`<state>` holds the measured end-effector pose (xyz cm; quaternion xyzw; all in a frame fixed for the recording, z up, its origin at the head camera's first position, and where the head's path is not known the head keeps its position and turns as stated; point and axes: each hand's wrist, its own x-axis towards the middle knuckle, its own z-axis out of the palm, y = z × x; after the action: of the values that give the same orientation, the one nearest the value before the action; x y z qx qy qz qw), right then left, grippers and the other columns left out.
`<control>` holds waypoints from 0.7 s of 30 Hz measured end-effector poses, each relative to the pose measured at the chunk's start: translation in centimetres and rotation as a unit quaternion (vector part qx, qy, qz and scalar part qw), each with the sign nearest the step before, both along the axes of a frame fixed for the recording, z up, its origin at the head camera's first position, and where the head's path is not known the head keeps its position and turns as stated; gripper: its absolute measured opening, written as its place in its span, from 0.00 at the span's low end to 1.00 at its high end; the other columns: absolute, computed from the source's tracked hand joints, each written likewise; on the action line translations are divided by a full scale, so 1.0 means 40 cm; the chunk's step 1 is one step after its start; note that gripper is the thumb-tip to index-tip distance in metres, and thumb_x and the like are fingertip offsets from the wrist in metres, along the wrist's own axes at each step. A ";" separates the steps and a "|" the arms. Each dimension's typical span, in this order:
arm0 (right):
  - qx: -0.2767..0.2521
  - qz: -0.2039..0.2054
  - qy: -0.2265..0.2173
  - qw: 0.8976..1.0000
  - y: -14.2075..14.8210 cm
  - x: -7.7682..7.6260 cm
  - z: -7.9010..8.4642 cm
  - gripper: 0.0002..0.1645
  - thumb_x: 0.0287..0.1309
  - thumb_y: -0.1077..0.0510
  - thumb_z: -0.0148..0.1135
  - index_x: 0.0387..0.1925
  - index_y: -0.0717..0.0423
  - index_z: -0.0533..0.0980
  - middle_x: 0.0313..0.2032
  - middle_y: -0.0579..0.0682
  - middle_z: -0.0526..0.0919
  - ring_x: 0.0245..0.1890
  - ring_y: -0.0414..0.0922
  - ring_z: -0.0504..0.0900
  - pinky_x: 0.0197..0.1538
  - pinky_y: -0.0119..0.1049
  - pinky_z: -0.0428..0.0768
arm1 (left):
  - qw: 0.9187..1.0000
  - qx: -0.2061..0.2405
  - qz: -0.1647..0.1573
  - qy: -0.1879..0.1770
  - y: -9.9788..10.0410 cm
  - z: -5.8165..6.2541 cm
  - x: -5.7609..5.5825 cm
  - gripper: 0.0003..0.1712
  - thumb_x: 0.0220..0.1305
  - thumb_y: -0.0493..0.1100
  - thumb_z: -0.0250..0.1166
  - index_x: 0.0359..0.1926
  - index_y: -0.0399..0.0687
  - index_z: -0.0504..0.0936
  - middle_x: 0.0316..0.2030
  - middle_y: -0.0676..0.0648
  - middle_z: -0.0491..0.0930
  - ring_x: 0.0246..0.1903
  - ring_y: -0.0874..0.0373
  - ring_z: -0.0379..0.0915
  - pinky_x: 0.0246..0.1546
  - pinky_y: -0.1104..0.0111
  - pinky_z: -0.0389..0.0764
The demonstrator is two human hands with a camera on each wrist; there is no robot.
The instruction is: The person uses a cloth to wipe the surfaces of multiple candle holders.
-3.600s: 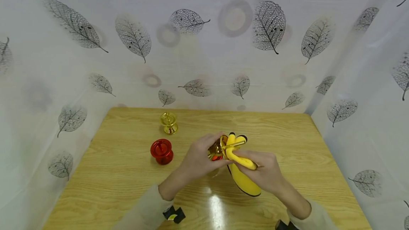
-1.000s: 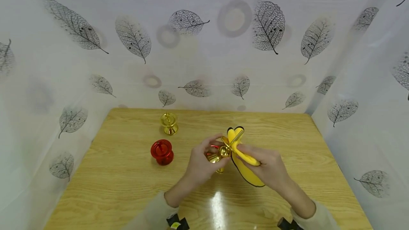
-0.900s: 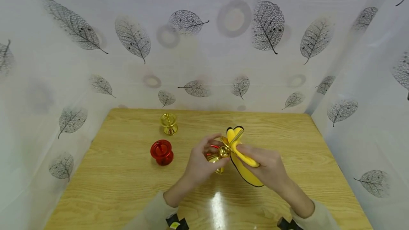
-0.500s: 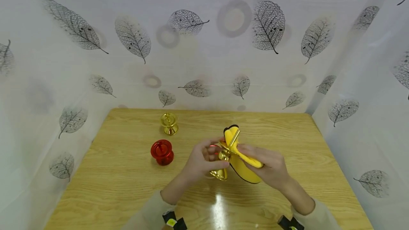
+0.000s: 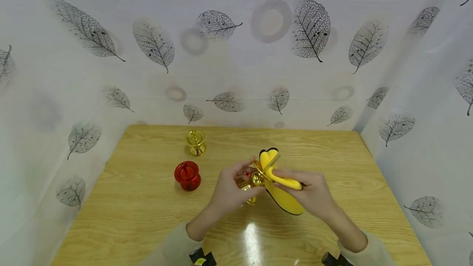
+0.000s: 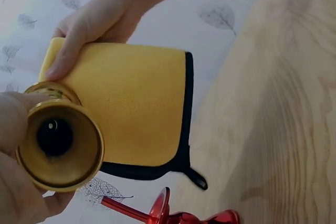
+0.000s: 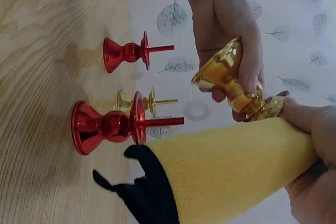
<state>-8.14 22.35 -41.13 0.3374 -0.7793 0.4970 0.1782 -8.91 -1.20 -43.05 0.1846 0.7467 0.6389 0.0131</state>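
1. The left hand (image 5: 230, 190) grips the held candlestick (image 5: 257, 179), a gold one, its fingers and thumb curled round the stem; it is up over the middle of the table (image 5: 129, 221), tilted, with its spike pointing towards the table's far right corner and its hollow base turned towards the left wrist.

2. The right hand (image 5: 308, 189) pinches the cloth (image 5: 283, 198), yellow with a black edge and loop, between thumb and fingers; the cloth is folded at that grip and spreads below it, just right of the table's middle; its folded part meets the plate of the held candlestick, the right thumb close by the plate's rim; whether the cloth wraps round the rim I cannot tell.

3. The other gold candlestick (image 5: 197, 149) stands upright near the table's far edge, left of its middle.

4. The left red candlestick (image 5: 189, 182) stands upright nearer than that one, between the left hand and the table's left edge.

5. The right red candlestick (image 7: 111, 127) is upright on the table too; the head view shows only scraps of red behind the left fingers.

6. A leaf-print curtain (image 5: 236, 69) hangs behind the table's far edge and along both sides.
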 end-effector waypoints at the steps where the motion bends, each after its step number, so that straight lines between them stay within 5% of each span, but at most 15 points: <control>1: 0.008 -0.019 -0.011 1.000 -0.007 0.004 0.004 0.28 0.40 0.81 0.77 0.46 0.60 0.89 0.41 0.64 0.92 0.48 0.29 0.89 0.43 0.26 0.88 | 0.999 -0.016 0.010 0.035 0.003 -0.001 0.001 0.41 0.53 0.34 0.81 0.68 0.36 0.78 0.48 0.40 0.91 0.35 0.53 0.84 0.36 0.75 0.86; 3: 0.022 -0.058 -0.042 0.997 -0.022 0.014 0.014 0.22 0.47 0.76 0.78 0.45 0.60 0.90 0.41 0.61 0.93 0.44 0.29 0.89 0.39 0.26 0.88 | 0.992 -0.048 0.031 0.109 0.007 -0.005 0.001 0.40 0.51 0.32 0.82 0.67 0.35 0.79 0.47 0.40 0.91 0.36 0.52 0.87 0.38 0.74 0.87; 6: 0.037 -0.104 -0.110 0.988 -0.044 0.027 0.032 0.14 0.55 0.67 0.77 0.46 0.59 0.90 0.41 0.58 0.93 0.36 0.31 0.89 0.33 0.27 0.88 | 0.969 -0.107 0.062 0.212 0.011 -0.014 -0.001 0.40 0.49 0.31 0.82 0.65 0.32 0.80 0.45 0.39 0.91 0.39 0.52 0.89 0.41 0.73 0.89; 10: 0.054 -0.129 -0.158 0.977 -0.062 0.036 0.052 0.13 0.59 0.62 0.77 0.47 0.58 0.90 0.43 0.57 0.94 0.32 0.35 0.90 0.31 0.27 0.86 | 0.949 -0.140 0.080 0.271 0.009 -0.019 -0.003 0.40 0.49 0.33 0.82 0.65 0.32 0.80 0.45 0.40 0.91 0.42 0.52 0.90 0.44 0.75 0.88; 15: 0.075 -0.088 -0.053 0.992 -0.052 0.030 0.045 0.18 0.52 0.69 0.79 0.47 0.57 0.90 0.42 0.56 0.94 0.40 0.44 0.93 0.41 0.24 0.87 | 0.972 -0.095 0.047 0.210 -0.006 -0.014 -0.006 0.41 0.50 0.31 0.82 0.67 0.35 0.79 0.43 0.41 0.91 0.37 0.55 0.88 0.40 0.75 0.89; 18: 0.065 -0.030 0.015 0.997 -0.032 0.019 0.031 0.27 0.43 0.76 0.79 0.48 0.58 0.89 0.42 0.59 0.93 0.42 0.47 0.94 0.47 0.23 0.87 | 0.992 -0.045 0.007 0.115 -0.021 -0.004 -0.006 0.41 0.52 0.31 0.82 0.69 0.38 0.78 0.44 0.41 0.90 0.35 0.58 0.84 0.37 0.74 0.88; 21: 0.047 0.027 0.043 0.998 -0.011 0.005 0.011 0.35 0.37 0.81 0.78 0.51 0.58 0.88 0.45 0.61 0.92 0.50 0.43 0.92 0.53 0.24 0.86 | 0.999 0.004 -0.034 0.018 -0.036 0.011 -0.006 0.42 0.53 0.32 0.81 0.70 0.41 0.78 0.48 0.39 0.89 0.36 0.61 0.82 0.39 0.75 0.87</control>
<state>-7.94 21.91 -40.67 0.3879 -0.7840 0.4492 0.1819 -9.16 -2.65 -42.61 0.2213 0.7378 0.6374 0.0210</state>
